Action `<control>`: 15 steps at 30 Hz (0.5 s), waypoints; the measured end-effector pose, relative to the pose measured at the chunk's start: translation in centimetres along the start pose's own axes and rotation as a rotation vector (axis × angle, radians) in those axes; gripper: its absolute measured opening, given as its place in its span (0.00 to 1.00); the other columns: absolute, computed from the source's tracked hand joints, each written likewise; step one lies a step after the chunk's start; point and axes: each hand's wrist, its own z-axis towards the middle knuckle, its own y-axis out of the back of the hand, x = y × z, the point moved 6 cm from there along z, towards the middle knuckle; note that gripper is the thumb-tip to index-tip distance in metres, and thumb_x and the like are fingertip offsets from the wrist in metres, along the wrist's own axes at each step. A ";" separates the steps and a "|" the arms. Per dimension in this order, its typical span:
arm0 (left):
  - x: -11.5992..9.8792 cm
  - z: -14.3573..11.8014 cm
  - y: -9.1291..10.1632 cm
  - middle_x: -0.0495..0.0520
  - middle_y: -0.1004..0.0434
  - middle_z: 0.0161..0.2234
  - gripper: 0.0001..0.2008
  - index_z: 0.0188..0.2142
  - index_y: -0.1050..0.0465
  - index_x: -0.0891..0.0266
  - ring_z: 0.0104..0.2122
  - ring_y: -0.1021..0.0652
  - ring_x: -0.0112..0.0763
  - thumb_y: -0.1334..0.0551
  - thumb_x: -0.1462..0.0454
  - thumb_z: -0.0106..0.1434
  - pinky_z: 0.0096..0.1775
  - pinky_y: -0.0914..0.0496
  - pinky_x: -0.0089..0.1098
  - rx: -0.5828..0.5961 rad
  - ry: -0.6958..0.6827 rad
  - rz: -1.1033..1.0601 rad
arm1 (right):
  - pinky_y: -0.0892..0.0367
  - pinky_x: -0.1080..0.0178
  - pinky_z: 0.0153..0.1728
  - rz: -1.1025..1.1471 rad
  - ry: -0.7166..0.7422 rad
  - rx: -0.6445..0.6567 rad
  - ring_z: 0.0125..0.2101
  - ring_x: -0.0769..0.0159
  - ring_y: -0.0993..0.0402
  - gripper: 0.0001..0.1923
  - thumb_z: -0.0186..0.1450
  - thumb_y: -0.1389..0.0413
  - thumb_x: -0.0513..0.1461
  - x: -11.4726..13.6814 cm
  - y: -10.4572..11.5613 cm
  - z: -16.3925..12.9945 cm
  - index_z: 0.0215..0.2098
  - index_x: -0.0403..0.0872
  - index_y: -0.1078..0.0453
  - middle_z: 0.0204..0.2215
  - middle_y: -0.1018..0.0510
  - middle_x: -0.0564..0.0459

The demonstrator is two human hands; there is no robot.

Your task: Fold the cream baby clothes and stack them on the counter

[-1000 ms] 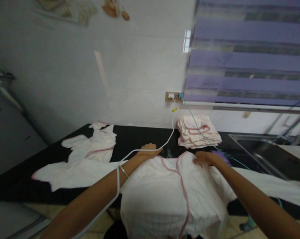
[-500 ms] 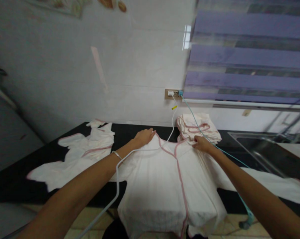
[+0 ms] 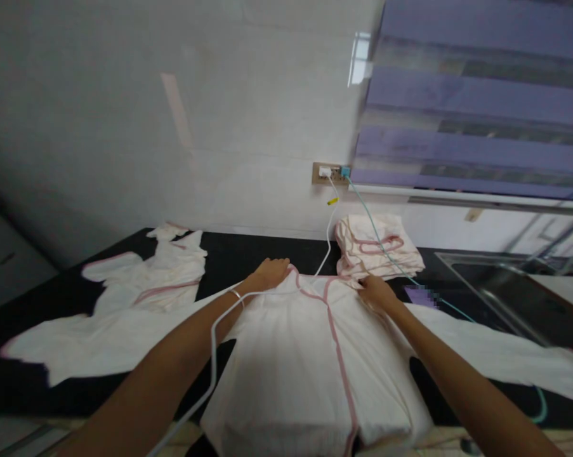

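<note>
A white long-sleeved shirt (image 3: 286, 368) with pink piping along its neckline and front lies across the dark counter, its sleeves stretched out to both sides. The lower part hangs over the counter's near edge. At the shirt's left shoulder, beside the neckline, my left hand (image 3: 271, 274) grips the cloth, fingers closed. My right hand (image 3: 377, 293) pinches the opposite shoulder, just in front of a stack of folded white cloth (image 3: 386, 231) with pink edging. A white cord (image 3: 213, 355) crosses over my left forearm and the top of the shirt.
Another rumpled white garment (image 3: 167, 270) lies on the counter (image 3: 248, 244) at the left. A wall socket (image 3: 331, 173) feeds the white cord and a teal cord (image 3: 369, 212) that passes over the stack. A purple item (image 3: 419, 296) and a sink (image 3: 519, 298) are at the right.
Both hands have drawn the shirt's shoulders slightly towards me and to the left. More of the left sleeve now shows stretched out. The purple item has come into sight. The camera view has shifted a little.
</note>
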 end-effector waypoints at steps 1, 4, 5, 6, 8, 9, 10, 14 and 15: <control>-0.2 -0.1 -0.3 0.67 0.22 0.49 0.18 0.51 0.30 0.65 0.49 0.21 0.47 0.51 0.56 0.75 0.50 0.32 0.44 -0.005 -0.008 -0.006 | 0.37 0.67 0.33 0.015 0.018 0.023 0.36 0.62 0.21 0.08 0.62 0.41 0.39 -0.2 -0.2 0.1 0.39 0.45 0.22 0.36 0.17 0.48; -0.8 -0.3 0.1 0.69 0.26 0.54 0.18 0.51 0.30 0.67 0.53 0.25 0.50 0.50 0.57 0.74 0.53 0.33 0.48 -0.056 -0.011 -0.024 | 0.37 0.67 0.31 0.044 0.061 0.065 0.31 0.65 0.23 0.07 0.59 0.37 0.39 -0.7 0.0 0.3 0.34 0.44 0.22 0.31 0.17 0.50; -1.0 -0.4 0.6 0.70 0.27 0.55 0.18 0.52 0.31 0.68 0.54 0.27 0.50 0.50 0.58 0.74 0.54 0.34 0.48 -0.081 -0.012 -0.032 | 0.36 0.67 0.32 0.049 0.073 0.061 0.32 0.64 0.23 0.08 0.58 0.37 0.39 -0.8 0.2 0.3 0.35 0.44 0.22 0.32 0.17 0.50; -1.4 -0.4 1.3 0.70 0.28 0.56 0.18 0.54 0.32 0.68 0.55 0.28 0.50 0.49 0.58 0.74 0.54 0.34 0.48 -0.106 -0.014 -0.042 | 0.35 0.67 0.34 0.052 0.083 0.047 0.34 0.63 0.23 0.10 0.58 0.36 0.40 -0.9 0.5 0.3 0.37 0.44 0.22 0.34 0.17 0.49; -2.4 -0.7 2.6 0.68 0.29 0.57 0.19 0.57 0.33 0.68 0.55 0.28 0.48 0.48 0.59 0.73 0.55 0.34 0.45 -0.149 -0.023 -0.061 | 0.34 0.66 0.39 0.055 0.098 -0.006 0.41 0.60 0.23 0.16 0.57 0.35 0.40 -1.1 1.3 0.2 0.43 0.43 0.23 0.41 0.18 0.45; -3.1 -1.0 3.3 0.67 0.29 0.57 0.19 0.58 0.34 0.67 0.55 0.28 0.46 0.48 0.59 0.72 0.55 0.33 0.43 -0.162 -0.033 -0.075 | 0.34 0.65 0.42 0.056 0.100 -0.036 0.44 0.58 0.24 0.19 0.58 0.35 0.41 -1.3 1.8 0.0 0.46 0.42 0.24 0.45 0.19 0.43; -4.1 -1.5 3.7 0.66 0.29 0.57 0.20 0.59 0.34 0.67 0.55 0.28 0.44 0.47 0.59 0.72 0.55 0.33 0.41 -0.172 -0.052 -0.102 | 0.34 0.64 0.44 0.056 0.099 -0.063 0.46 0.57 0.24 0.20 0.59 0.36 0.41 -1.7 2.3 -0.2 0.48 0.42 0.26 0.47 0.20 0.41; -9.5 -5.5 4.1 0.64 0.28 0.59 0.22 0.62 0.35 0.67 0.58 0.28 0.41 0.47 0.59 0.72 0.61 0.35 0.40 -0.211 -0.177 -0.311 | 0.34 0.61 0.46 0.029 0.064 -0.184 0.46 0.55 0.24 0.16 0.64 0.41 0.45 -5.4 4.3 -1.9 0.46 0.42 0.26 0.44 0.20 0.38; -11.0 -6.9 3.7 0.64 0.30 0.61 0.24 0.64 0.36 0.65 0.61 0.30 0.41 0.47 0.59 0.72 0.62 0.36 0.42 -0.217 -0.202 -0.347 | 0.33 0.61 0.46 0.012 0.050 -0.231 0.46 0.54 0.24 0.16 0.65 0.42 0.46 -7.2 4.9 -2.6 0.45 0.43 0.26 0.43 0.19 0.38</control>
